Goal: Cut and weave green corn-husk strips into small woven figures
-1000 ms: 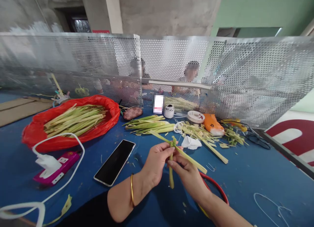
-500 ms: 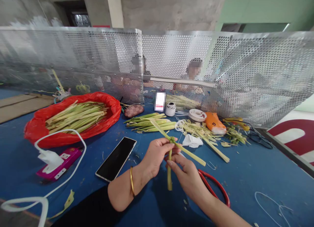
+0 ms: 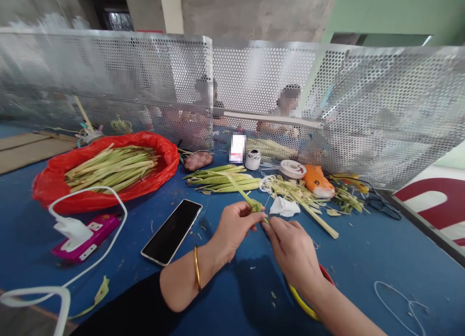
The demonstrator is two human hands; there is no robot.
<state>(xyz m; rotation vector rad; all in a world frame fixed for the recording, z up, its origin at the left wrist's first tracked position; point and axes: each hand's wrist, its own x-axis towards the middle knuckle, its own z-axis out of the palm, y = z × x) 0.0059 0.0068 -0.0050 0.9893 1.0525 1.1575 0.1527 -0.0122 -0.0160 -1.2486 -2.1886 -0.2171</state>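
Between the fingertips of my left hand (image 3: 232, 229) is a folded pale green leaf strip (image 3: 241, 190), with one long end pointing up and away to the left. My right hand (image 3: 295, 244) is closed just beside it, pinching the strip's other end, which is mostly covered by the fingers. The two hands nearly touch above the blue table. Beneath my right wrist shows a curved red and yellow loop (image 3: 304, 302), its remainder hidden. A pile of green leaf strips (image 3: 218, 181) lies just beyond my hands.
To the left are a red plastic bag (image 3: 169, 157) of leaf strips, a phone (image 3: 172, 232) and a magenta power strip (image 3: 87, 236). Thread spool (image 3: 253, 160), tape roll (image 3: 291, 169), tissue (image 3: 285, 206) and leaf scraps (image 3: 298, 195) lie beyond. A perforated metal screen (image 3: 261, 74) stands behind; people sit past it.
My right hand has moved up and turned palm down over the strip. The crossing ends that stuck out to the right and downward no longer show. My left hand stays nearly in place.
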